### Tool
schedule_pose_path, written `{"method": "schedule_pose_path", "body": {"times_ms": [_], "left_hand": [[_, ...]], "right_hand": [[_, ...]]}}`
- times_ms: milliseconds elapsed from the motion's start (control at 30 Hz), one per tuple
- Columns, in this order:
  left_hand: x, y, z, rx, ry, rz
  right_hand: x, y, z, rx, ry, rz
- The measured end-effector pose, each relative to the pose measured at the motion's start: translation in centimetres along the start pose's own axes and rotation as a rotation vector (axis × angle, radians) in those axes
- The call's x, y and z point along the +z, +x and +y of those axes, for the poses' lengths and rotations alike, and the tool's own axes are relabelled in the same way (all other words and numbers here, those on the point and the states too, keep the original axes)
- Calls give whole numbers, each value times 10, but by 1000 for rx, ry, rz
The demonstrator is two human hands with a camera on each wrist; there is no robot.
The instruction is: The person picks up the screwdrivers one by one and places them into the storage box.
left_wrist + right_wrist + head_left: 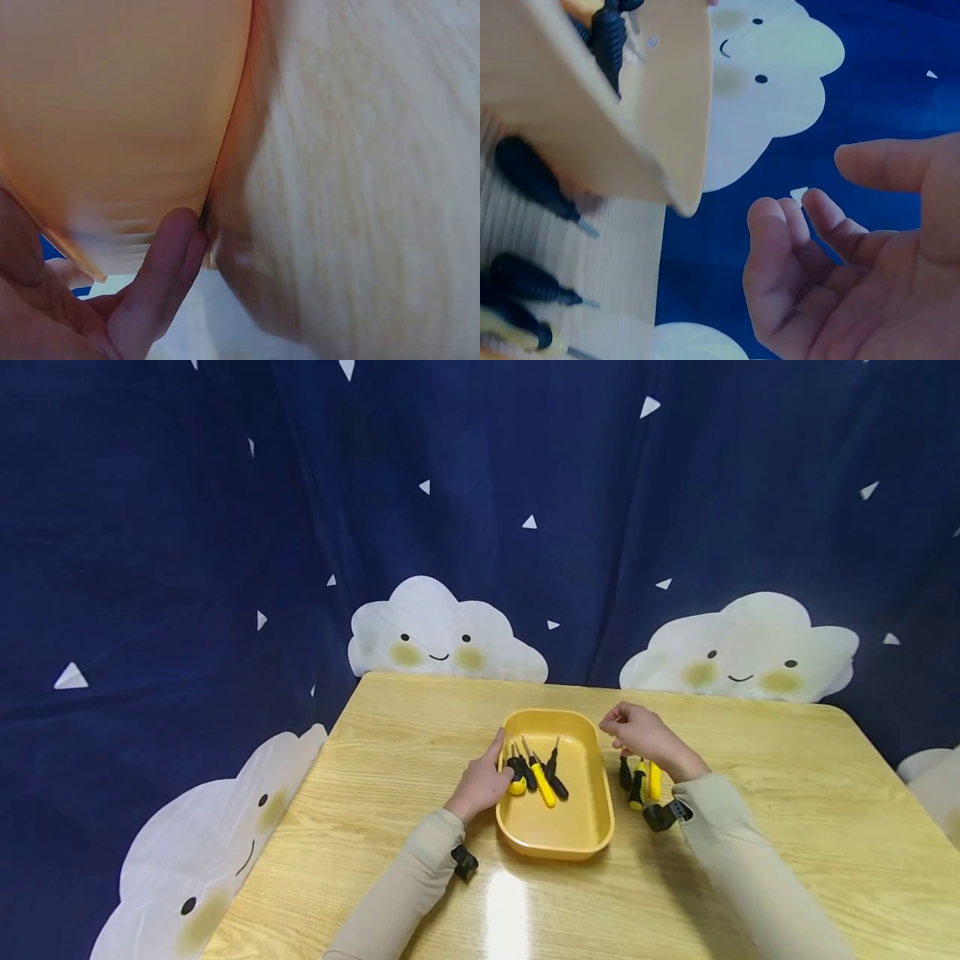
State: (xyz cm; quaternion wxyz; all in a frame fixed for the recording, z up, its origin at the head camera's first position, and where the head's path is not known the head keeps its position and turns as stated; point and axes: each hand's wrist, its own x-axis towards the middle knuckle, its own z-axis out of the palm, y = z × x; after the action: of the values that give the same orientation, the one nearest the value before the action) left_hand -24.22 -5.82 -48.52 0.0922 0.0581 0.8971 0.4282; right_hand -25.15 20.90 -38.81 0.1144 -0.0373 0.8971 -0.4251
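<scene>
A yellow plastic tray point(562, 831) stands on the table, with several screwdrivers inside. Among them is a yellow-handled screwdriver point(543, 787); a black-handled one point(557, 783) lies to its right. My left hand point(478, 787) grips the tray's left wall, thumb over the rim and fingers against the outside point(161, 270). Just beyond the tray's right rim, my right hand point(647, 737) hovers with loosely bent fingers and nothing in it. Beneath that hand lie more screwdrivers, one black and yellow point(637, 787), one black point(536, 176) beside the tray wall.
The wooden table point(405, 727) reaches back to a dark blue curtain point(480, 510) printed with white clouds. A black wrist camera point(660, 817) sits under the right sleeve, near the loose screwdrivers. Light glares off the table in front of the tray.
</scene>
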Motion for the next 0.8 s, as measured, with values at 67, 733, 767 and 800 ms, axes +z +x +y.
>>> {"method": "schedule_pose_path", "body": {"times_ms": [67, 733, 767, 800], "left_hand": [[1, 0, -1, 2, -3, 6], [1, 0, -1, 12, 34, 21], [1, 1, -1, 14, 33, 23], [1, 1, -2, 18, 34, 26]], "right_hand": [[-2, -1, 5, 2, -39, 18], [-18, -3, 46, 13, -358, 85], [-18, -3, 46, 10, -360, 84], [-19, -3, 48, 11, -360, 81]]}}
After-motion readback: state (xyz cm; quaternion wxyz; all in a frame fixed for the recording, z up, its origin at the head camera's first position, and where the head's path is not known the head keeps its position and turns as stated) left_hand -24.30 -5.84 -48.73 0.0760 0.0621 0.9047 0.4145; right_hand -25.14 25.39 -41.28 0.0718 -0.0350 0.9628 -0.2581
